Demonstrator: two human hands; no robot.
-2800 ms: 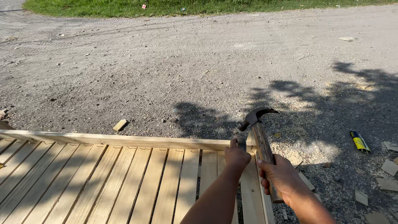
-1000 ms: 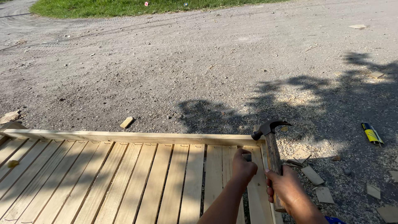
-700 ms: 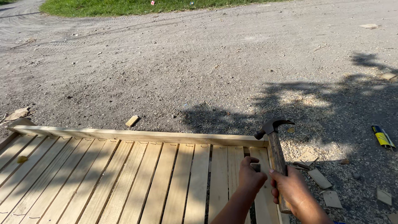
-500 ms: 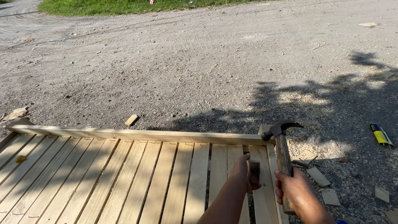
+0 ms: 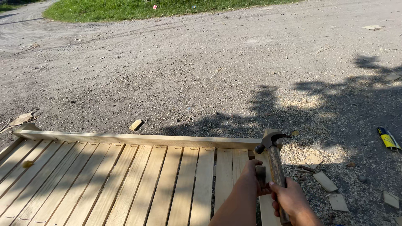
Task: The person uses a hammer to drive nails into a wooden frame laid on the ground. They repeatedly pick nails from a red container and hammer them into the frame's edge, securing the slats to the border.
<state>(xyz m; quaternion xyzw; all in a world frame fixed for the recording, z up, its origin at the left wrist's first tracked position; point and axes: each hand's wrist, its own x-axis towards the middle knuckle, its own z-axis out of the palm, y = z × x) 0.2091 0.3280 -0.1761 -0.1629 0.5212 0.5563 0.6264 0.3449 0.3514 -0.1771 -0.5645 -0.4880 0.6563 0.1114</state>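
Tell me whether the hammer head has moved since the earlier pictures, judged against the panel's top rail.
Yes. The hammer head earlier stood raised above the top rail, over the gravel; now it has come down to the rail's right end, gripped by the right hand.

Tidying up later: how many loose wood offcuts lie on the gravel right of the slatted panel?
4 clearly show: one beside the hammer, two below it, one near the right edge. More may lie outside the picture.

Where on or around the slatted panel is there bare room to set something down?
The slats left of the left hand lie bare, apart from one small chip. Gravel beyond the top rail is open. It is crowded right of the hammer, among the wood offcuts.
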